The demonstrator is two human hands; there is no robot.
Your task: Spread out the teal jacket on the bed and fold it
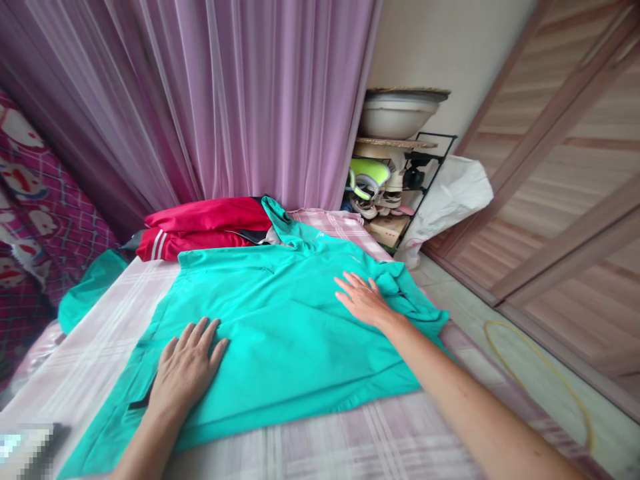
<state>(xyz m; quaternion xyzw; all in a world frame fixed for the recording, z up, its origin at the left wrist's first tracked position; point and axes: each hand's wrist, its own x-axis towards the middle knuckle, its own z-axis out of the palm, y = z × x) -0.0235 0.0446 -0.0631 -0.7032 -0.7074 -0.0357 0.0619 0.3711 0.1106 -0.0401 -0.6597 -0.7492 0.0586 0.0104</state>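
Observation:
A turquoise jacket (pixel 295 333) lies spread over a plaid cloth (pixel 320 453), with small wrinkles across its middle. Flat on its lower left part rests my left hand (pixel 187 360), fingers stretched out and thumb apart. My right hand (pixel 363 300) is near the jacket's right side, its fingers spread and holding nothing. Close to that hand the fabric is bunched into folds. One sleeve (pixel 280 220) of the jacket reaches back toward a red garment with white stripes (pixel 210 227). A dark strip (pixel 140 403) shows beside my left wrist.
Purple curtains (pixel 260 100) hang behind. At back right stands a rack with shoes (pixel 390 200), topped by a white basin (pixel 400 115), beside a white bag (pixel 450 193). Wooden wardrobe doors (pixel 565 167) line the right. A yellow hoop (pixel 545 360) lies on the floor. Patterned fabric (pixel 50 220) hangs left.

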